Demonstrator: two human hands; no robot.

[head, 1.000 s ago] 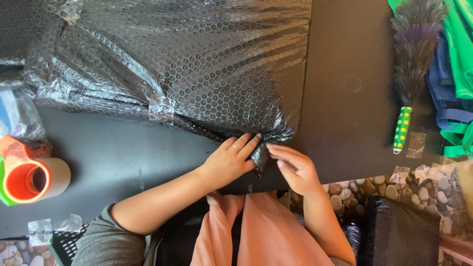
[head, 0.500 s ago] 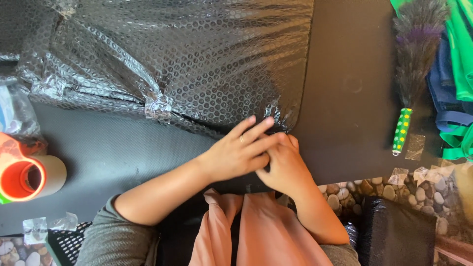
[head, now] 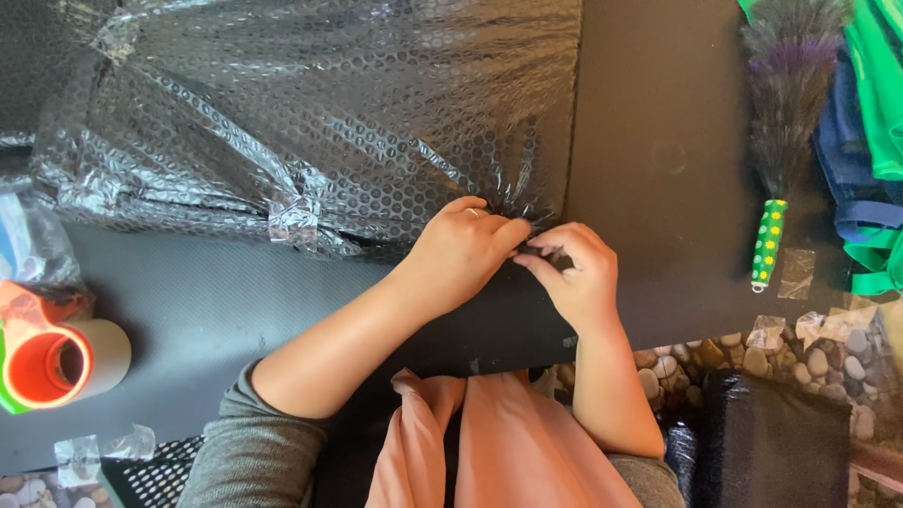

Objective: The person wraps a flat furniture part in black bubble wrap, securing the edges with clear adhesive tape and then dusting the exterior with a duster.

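A large sheet of clear bubble wrap (head: 310, 122) covers the far half of a dark table (head: 188, 310), gathered into folds. A piece of clear tape (head: 293, 223) holds one fold at its near edge. My left hand (head: 461, 252) and my right hand (head: 574, 273) meet at the bunched near-right corner of the wrap, fingers pinching the gathered plastic between them. The pinched corner itself is mostly hidden under my fingers.
An orange tape dispenser with a roll (head: 52, 357) lies at the near left edge. A small brush with a green dotted handle (head: 771, 240) lies at the right, beside green and blue cloth (head: 870, 141). Pebbled floor (head: 809, 353) shows near the table's edge.
My hands have shifted slightly up and right along the wrap's edge and closed together on the bunched corner; a second ago they sat a little apart.
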